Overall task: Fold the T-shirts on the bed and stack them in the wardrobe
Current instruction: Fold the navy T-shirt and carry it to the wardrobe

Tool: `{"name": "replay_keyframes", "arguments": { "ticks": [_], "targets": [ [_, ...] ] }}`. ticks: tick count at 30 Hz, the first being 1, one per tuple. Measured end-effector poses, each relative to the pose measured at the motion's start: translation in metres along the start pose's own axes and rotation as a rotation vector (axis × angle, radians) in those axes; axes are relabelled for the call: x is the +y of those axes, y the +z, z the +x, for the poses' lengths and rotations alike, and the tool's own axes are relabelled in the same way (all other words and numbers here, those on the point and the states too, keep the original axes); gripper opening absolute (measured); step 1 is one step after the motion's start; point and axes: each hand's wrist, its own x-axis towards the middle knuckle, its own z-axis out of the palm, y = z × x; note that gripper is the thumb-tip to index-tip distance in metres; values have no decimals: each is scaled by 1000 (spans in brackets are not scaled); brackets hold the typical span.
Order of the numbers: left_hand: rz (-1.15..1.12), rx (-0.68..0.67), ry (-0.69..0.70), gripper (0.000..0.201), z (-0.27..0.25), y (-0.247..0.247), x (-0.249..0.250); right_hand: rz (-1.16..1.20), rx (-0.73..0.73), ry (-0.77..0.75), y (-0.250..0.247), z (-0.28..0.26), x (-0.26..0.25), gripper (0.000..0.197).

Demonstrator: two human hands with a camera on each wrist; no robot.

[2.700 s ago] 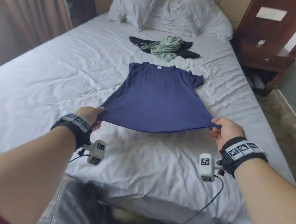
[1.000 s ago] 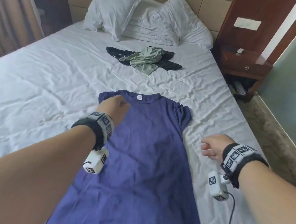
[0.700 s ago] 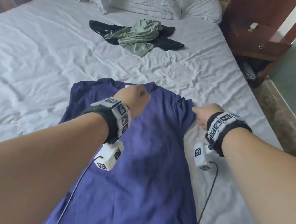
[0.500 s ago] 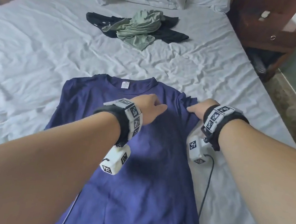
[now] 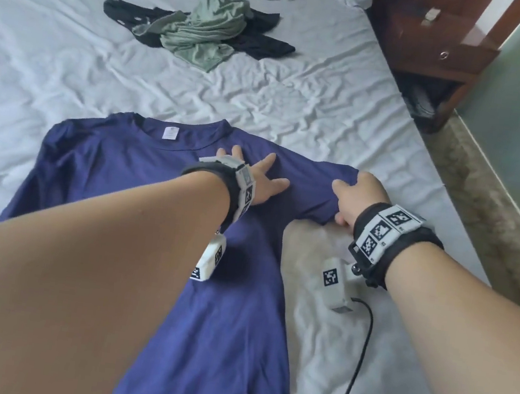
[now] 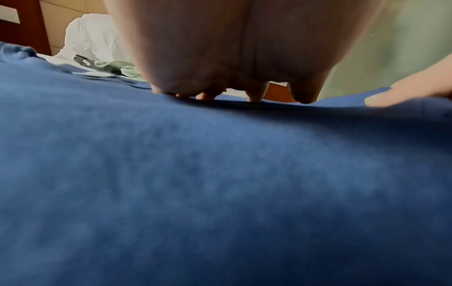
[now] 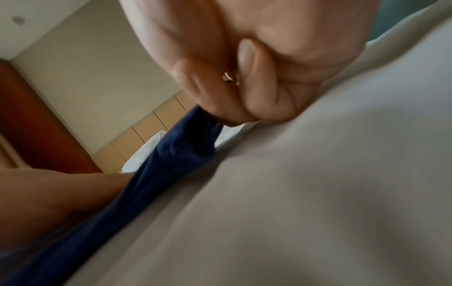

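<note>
Navy T-shirt [image 5: 139,200] lies unfolded, left hand [image 5: 262,180] spread flat on its chest, right hand [image 5: 356,198] pinching its sleeve, green and black shirts [image 5: 204,30] waiting beyond its collar.

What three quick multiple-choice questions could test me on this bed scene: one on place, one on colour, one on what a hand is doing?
1. Where does the crumpled clothes pile lie?
A. near the pillows
B. on the floor
C. on the nightstand

2. What colour is the spread-out T-shirt?
A. red
B. blue
C. yellow

3. What is the left hand doing?
A. pressing flat on the shirt
B. holding a hanger
C. hanging off the bed

Answers: A, the pile sits far up the bed; B, the T-shirt is blue; A, the left hand lies spread on it, while the right hand pinches the sleeve.
</note>
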Motion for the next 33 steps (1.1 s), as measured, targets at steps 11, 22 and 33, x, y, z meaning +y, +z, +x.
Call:
{"name": "replay_keyframes", "arguments": {
  "ticks": [11,22,33],
  "targets": [
    [-40,62,-23,82,-12,-16,13,-21,18,-111,1,-6,-13,22],
    [-1481,-221,-217,66,-47,-20,-49,-312,-256,-474,40,-73,-84,28],
    [-1551,-88,-368,17,-19,-16,-58,-367,-338,-399,45,-53,-53,29]
  ]
}}
